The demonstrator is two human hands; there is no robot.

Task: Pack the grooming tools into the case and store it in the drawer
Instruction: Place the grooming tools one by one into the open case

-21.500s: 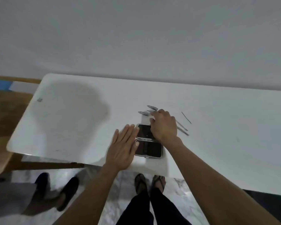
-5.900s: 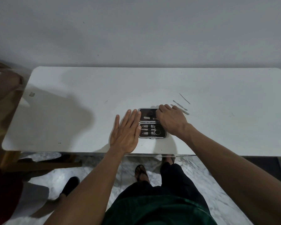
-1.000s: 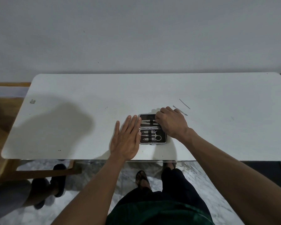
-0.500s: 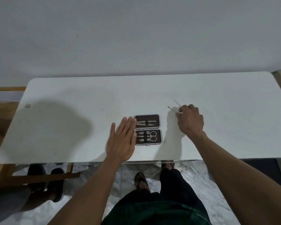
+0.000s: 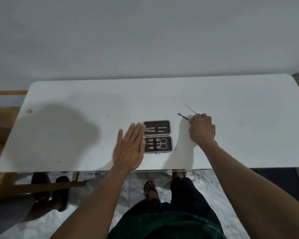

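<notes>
White surface [image 5: 231, 144] with rounded corners, set against a pale wall [image 5: 145, 31]; marbled floor [image 5: 205, 187] below its near edge. At far left, wooden furniture [image 5: 5, 118], and someone else's dark shoes [image 5: 55, 190] on the floor under the surface edge.

Left hand [image 5: 129, 149] lies flat, palm down, fingers straight and together, fingertips touching the left edge of the case [image 5: 157, 136]. It holds nothing.

Right hand [image 5: 202, 130] sits right of the case, apart from it, fingers curled, pinching one end of a slim metal tool [image 5: 183, 116] whose free end points up-left, away from the hand.

Case lies open near the middle of the surface, two dark halves one above the other. Far half holds two slim tools; near half holds small scissors [image 5: 162, 143] and clippers under a strap.

One thin needle-like tool [image 5: 190, 108] lies loose on the surface just beyond the right hand.
</notes>
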